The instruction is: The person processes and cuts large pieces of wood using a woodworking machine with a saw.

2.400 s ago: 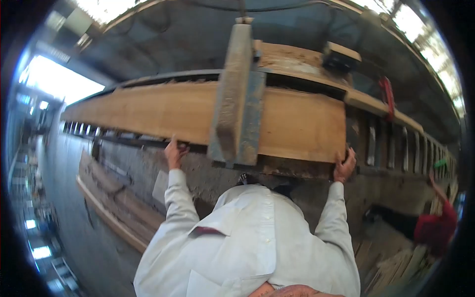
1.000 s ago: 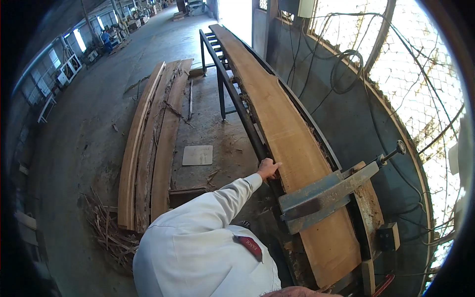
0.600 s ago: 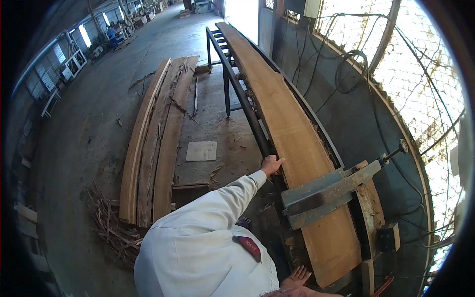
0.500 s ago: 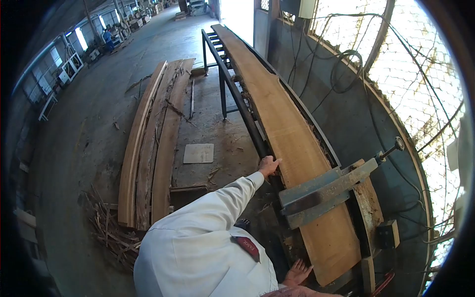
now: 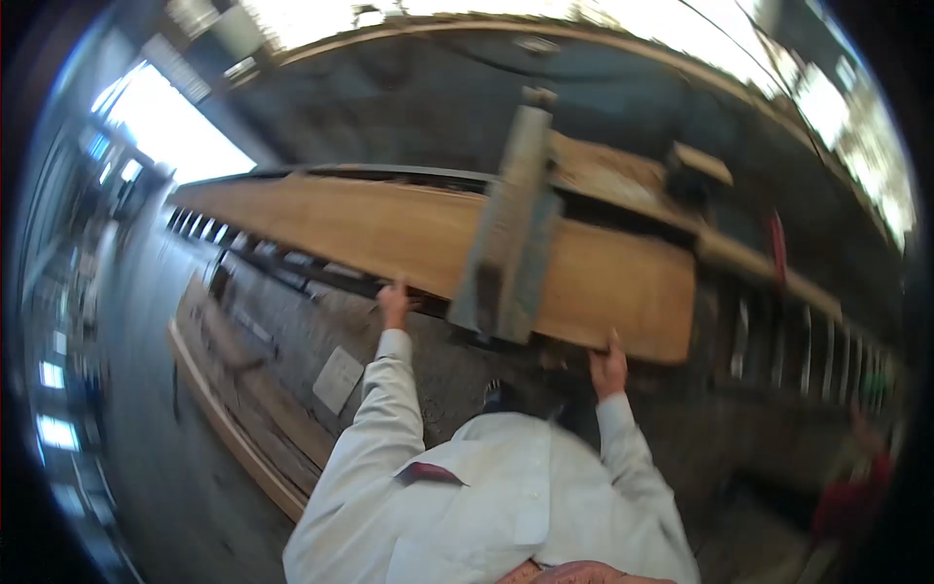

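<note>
A long brown plank [image 5: 379, 226] lies on a dark metal roller frame, passing under a grey metal crosspiece [image 5: 506, 234]. At the plank's near edge, left of the crosspiece, is my left hand [image 5: 394, 304], its fingers touching the edge. My right hand [image 5: 609, 368] meets the same edge to the right of the crosspiece, close to the plank's end, with a finger raised along it. Motion blur hides whether either hand grips the wood.
Loose boards [image 5: 243, 399] lie on the floor at the left, beside a pale square sheet [image 5: 338, 380]. More rollers [image 5: 803, 346] stretch right. Another person in a red garment [image 5: 851, 501] is at the lower right, blurred. A wall runs behind.
The view has swung to the right, so the plank now runs across it. My right hand has come up to the plank's near edge. The person in red has come into view.
</note>
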Demonstrator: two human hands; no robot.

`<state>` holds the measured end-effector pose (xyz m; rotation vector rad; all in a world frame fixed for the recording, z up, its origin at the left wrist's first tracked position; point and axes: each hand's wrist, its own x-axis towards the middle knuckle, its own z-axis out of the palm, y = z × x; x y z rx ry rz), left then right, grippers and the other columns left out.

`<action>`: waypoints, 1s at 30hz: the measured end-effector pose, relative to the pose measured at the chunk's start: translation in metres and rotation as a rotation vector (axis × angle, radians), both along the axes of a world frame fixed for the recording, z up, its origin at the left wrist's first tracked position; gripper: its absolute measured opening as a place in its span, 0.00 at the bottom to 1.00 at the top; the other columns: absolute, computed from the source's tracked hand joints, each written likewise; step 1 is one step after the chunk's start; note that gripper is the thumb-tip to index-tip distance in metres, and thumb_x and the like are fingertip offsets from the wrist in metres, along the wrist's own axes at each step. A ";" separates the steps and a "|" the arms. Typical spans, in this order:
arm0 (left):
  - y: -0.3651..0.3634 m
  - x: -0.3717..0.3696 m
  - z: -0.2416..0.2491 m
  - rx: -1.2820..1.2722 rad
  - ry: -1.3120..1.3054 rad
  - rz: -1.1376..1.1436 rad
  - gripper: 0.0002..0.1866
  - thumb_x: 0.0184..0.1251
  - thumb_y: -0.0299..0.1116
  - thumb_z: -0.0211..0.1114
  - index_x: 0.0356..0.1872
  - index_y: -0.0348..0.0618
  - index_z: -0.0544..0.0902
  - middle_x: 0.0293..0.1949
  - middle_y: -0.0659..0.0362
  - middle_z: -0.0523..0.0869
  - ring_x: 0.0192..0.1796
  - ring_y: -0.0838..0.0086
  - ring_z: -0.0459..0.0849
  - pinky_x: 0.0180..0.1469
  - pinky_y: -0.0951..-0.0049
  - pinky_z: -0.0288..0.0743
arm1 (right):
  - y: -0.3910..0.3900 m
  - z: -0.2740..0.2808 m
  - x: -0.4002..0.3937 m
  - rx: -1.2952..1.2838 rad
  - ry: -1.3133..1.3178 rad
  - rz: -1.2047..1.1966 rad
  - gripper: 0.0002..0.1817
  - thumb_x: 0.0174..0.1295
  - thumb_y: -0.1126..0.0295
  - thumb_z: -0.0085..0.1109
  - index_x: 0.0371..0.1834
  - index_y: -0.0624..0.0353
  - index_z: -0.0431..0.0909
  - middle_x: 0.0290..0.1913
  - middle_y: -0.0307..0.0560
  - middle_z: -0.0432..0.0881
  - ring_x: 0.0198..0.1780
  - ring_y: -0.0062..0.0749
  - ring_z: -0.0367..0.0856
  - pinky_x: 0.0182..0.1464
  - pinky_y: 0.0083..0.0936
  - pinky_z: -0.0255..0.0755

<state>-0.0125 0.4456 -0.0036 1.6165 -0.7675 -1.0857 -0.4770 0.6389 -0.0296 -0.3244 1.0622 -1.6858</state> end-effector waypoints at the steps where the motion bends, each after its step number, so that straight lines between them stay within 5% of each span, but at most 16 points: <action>1: 0.002 -0.004 0.007 0.019 0.021 0.000 0.28 0.71 0.52 0.61 0.44 0.27 0.78 0.39 0.43 0.86 0.28 0.57 0.89 0.28 0.62 0.85 | 0.009 -0.003 -0.002 0.095 0.310 -0.006 0.22 0.71 0.67 0.58 0.66 0.58 0.68 0.59 0.46 0.78 0.62 0.43 0.76 0.64 0.44 0.72; 2: -0.002 0.000 0.002 0.056 0.010 -0.014 0.29 0.71 0.52 0.61 0.49 0.28 0.77 0.40 0.43 0.86 0.30 0.56 0.89 0.29 0.61 0.84 | 0.012 0.026 0.009 0.030 -0.380 -0.113 0.22 0.70 0.65 0.59 0.65 0.57 0.70 0.58 0.46 0.79 0.60 0.42 0.78 0.62 0.46 0.74; 8: -0.010 -0.009 0.003 0.102 -0.003 -0.046 0.28 0.72 0.53 0.58 0.50 0.30 0.77 0.39 0.45 0.86 0.34 0.60 0.87 0.35 0.64 0.83 | 0.093 0.037 -0.018 0.208 -0.286 -0.295 0.17 0.69 0.63 0.60 0.57 0.55 0.75 0.53 0.44 0.81 0.54 0.36 0.82 0.52 0.43 0.81; 13: -0.001 -0.016 0.031 0.112 0.092 -0.024 0.28 0.71 0.47 0.63 0.55 0.27 0.73 0.45 0.43 0.84 0.37 0.50 0.88 0.38 0.58 0.86 | 0.140 0.062 -0.092 0.204 -0.167 -0.429 0.17 0.69 0.64 0.60 0.57 0.57 0.76 0.52 0.43 0.83 0.51 0.35 0.83 0.49 0.36 0.81; 16: -0.014 -0.001 0.034 0.198 0.096 -0.033 0.25 0.71 0.43 0.63 0.55 0.28 0.73 0.47 0.43 0.83 0.42 0.50 0.87 0.42 0.56 0.85 | 0.157 0.064 -0.169 0.204 -0.103 -0.511 0.16 0.67 0.64 0.63 0.55 0.56 0.78 0.50 0.42 0.84 0.49 0.32 0.84 0.50 0.30 0.79; 22: -0.017 0.006 0.045 0.129 0.109 0.095 0.23 0.72 0.41 0.61 0.56 0.29 0.72 0.49 0.45 0.82 0.47 0.52 0.86 0.44 0.53 0.84 | 0.190 0.041 -0.353 0.189 -0.055 -0.655 0.21 0.71 0.61 0.55 0.59 0.66 0.74 0.54 0.50 0.81 0.55 0.40 0.80 0.57 0.40 0.74; 25: -0.025 0.008 0.026 0.067 0.074 0.048 0.24 0.73 0.41 0.59 0.54 0.26 0.73 0.48 0.42 0.81 0.46 0.52 0.87 0.41 0.55 0.87 | 0.159 0.064 -0.346 0.336 0.150 -1.020 0.22 0.71 0.62 0.53 0.59 0.69 0.73 0.56 0.55 0.80 0.58 0.45 0.78 0.61 0.40 0.72; 27: -0.020 0.007 0.025 0.059 0.044 0.026 0.24 0.74 0.42 0.58 0.52 0.24 0.73 0.48 0.41 0.81 0.45 0.52 0.87 0.39 0.55 0.88 | 0.117 0.037 -0.324 0.396 0.887 -1.274 0.20 0.68 0.63 0.58 0.55 0.69 0.74 0.53 0.55 0.80 0.52 0.45 0.79 0.57 0.37 0.72; 29: -0.017 0.003 0.029 0.077 0.013 0.020 0.25 0.75 0.43 0.57 0.51 0.23 0.73 0.48 0.39 0.81 0.43 0.51 0.88 0.37 0.56 0.89 | 0.060 0.073 -0.242 0.442 1.412 -1.017 0.17 0.67 0.67 0.55 0.53 0.70 0.74 0.50 0.54 0.80 0.51 0.43 0.78 0.57 0.38 0.71; 30: -0.015 0.005 0.029 0.106 -0.011 -0.022 0.25 0.75 0.44 0.56 0.51 0.23 0.73 0.47 0.39 0.82 0.41 0.51 0.88 0.37 0.56 0.89 | 0.031 0.050 -0.227 0.113 1.479 -0.784 0.15 0.67 0.69 0.53 0.52 0.68 0.76 0.52 0.56 0.80 0.54 0.44 0.77 0.59 0.36 0.70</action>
